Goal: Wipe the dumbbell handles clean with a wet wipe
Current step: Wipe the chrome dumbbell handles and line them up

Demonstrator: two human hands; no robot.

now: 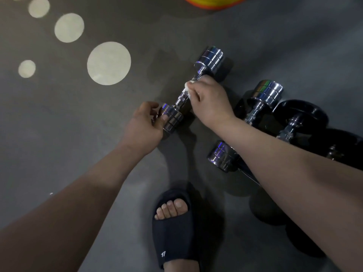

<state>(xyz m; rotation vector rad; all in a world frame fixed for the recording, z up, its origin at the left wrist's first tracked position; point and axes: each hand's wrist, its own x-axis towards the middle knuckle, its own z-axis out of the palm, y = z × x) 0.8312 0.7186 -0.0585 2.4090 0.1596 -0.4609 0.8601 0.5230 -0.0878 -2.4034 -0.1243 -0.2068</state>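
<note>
A chrome dumbbell point(211, 59) lies slanted on the grey floor, one head far right, the other near. My left hand point(144, 124) grips its near head point(172, 118), thumb on top. My right hand point(210, 101) is wrapped over the handle and pinches a white wet wipe point(187, 87) against it; only a small edge of the wipe shows past my fingers. Most of the handle is hidden under that hand.
To the right lie a second chrome dumbbell point(265, 93), partly under my right forearm, and a black-headed dumbbell point(300, 114). My foot in a dark slide sandal point(172, 228) is below. A yellow-orange object point(214, 1) sits at the top edge. Pale round spots point(109, 63) mark the floor left.
</note>
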